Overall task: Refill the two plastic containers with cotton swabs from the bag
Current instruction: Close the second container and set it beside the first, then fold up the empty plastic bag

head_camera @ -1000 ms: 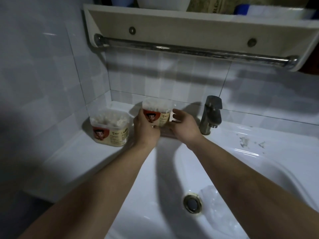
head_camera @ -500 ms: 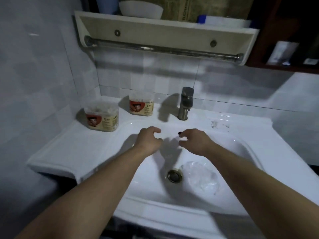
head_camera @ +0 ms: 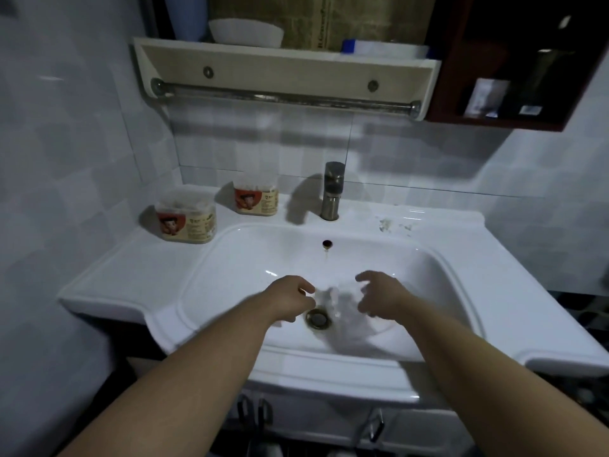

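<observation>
Two clear plastic containers with red-and-cream labels stand on the sink's left ledge, one nearer (head_camera: 186, 216) and one further back (head_camera: 256, 199); both look filled with cotton swabs and have their lids on. A crumpled clear plastic bag (head_camera: 339, 303) lies in the basin just right of the drain, blurred. My left hand (head_camera: 290, 300) hovers at the bag's left edge with loosely curled fingers. My right hand (head_camera: 379, 300) is over the bag's right side with fingers spread and bent. I cannot see whether either hand touches the bag.
The white sink (head_camera: 494, 291) has a metal drain (head_camera: 318, 318) and a faucet (head_camera: 332, 192) at the back. A shelf with a towel bar (head_camera: 283, 97) hangs above. A dark wooden cabinet (head_camera: 514, 61) is at the upper right. Tiled walls close in at the left and back.
Both hands left the back container on the ledge and drew back and down into the basin, ending on either side of the bag. The view pulled back from the wall.
</observation>
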